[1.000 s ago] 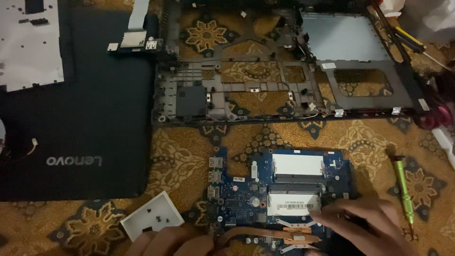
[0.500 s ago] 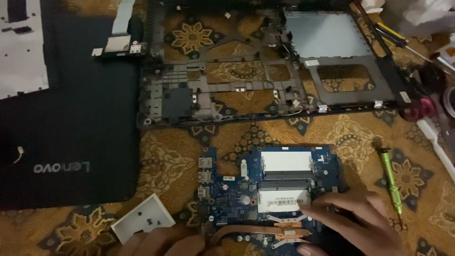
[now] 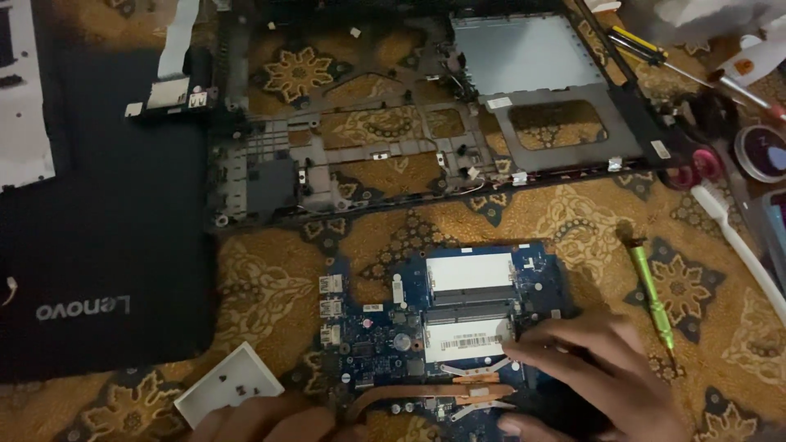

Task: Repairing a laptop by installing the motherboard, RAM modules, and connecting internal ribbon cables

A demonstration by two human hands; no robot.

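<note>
A blue laptop motherboard [image 3: 385, 327] lies on a patterned brown cloth near the bottom of the view, with a copper heat pipe [image 3: 426, 394] along its lower edge. My right hand [image 3: 598, 372] rests on the board's right side, fingers spread and fingertips touching beside the silver memory slots [image 3: 468, 304]. My left hand [image 3: 262, 421] shows only partly at the bottom edge, against the board's lower left corner, next to a small white tray [image 3: 225, 385]. Neither hand visibly grips anything.
An empty black laptop frame [image 3: 393, 147] lies across the top. A black laptop lid [image 3: 98, 270] sits at the left. A green screwdriver [image 3: 651, 295] lies right of the board. More screwdrivers [image 3: 655, 53], red-handled scissors [image 3: 696, 168] and a round tin [image 3: 761, 151] crowd the right edge.
The view has shifted, so everything sits further left and higher in frame. My right hand has crept a little leftward over the board. The board and tools have not moved.
</note>
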